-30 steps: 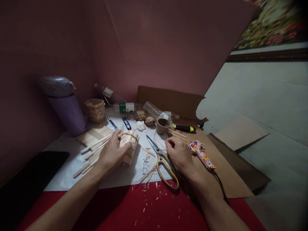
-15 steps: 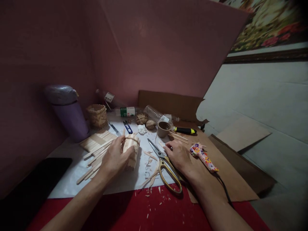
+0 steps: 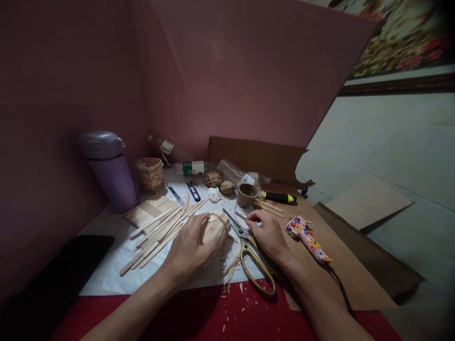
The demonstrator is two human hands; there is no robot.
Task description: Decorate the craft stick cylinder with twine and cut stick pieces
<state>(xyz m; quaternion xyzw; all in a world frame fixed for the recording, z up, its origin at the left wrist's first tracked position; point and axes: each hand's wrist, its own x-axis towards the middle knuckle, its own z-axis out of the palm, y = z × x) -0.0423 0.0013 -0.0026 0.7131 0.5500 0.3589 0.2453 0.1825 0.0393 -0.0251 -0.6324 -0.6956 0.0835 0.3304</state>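
Observation:
My left hand is wrapped round a small craft-stick cup, which leans to the right. A loop of twine lies near its upper end. Close to the scissors, my right hand has thumb and fingers pinched together. A thin pale strip runs up to those fingertips; whether they hold it I cannot tell. The scissors with gold handles lie partly spread between my hands. Loose craft sticks are scattered left of my left hand.
Behind stand a brown cup, twine balls, plastic bottles and a woven-looking basket. A purple tumbler is at left. A flowered glue gun with its cord lies on cardboard at right.
My left hand has moved the craft-stick cup right, toward the scissors, and tilted it. More loose sticks now show behind it. My right hand stays beside the scissors, and the view has shifted slightly.

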